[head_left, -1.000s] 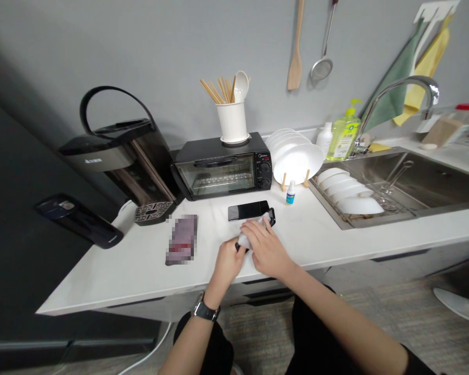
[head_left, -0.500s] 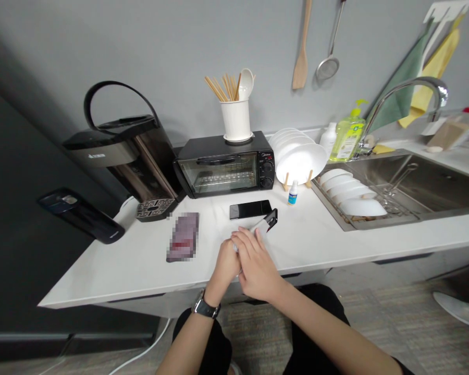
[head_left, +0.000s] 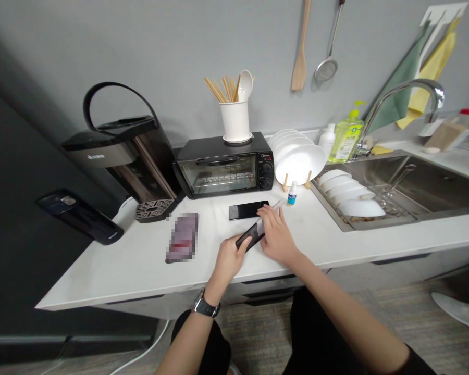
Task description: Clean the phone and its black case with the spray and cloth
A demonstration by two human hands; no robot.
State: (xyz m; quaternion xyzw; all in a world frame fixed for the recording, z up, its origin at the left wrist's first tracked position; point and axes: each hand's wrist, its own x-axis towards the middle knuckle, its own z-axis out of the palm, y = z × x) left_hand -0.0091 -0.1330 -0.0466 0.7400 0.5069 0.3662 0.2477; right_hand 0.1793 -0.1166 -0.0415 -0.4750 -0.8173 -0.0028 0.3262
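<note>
A slim dark phone, held at a slant above the counter, is gripped at its near end by my left hand. My right hand wraps round its far end with a thin whitish cloth or tissue pressed against it. A pale tip shows past those fingers. Just behind my right hand lies another black phone, flat on the counter. A small white bottle with a blue label stands upright beyond my right fingers. To the left is a pixelated purplish flat item.
At the back stand a toaster oven with a white utensil holder on top and a rack of plates. A water dispenser and a dark flask are left. The sink with bowls is right.
My right hand has slid away from my left, toward the far right end of the phone. The phone's dark near end is now exposed between the hands.
</note>
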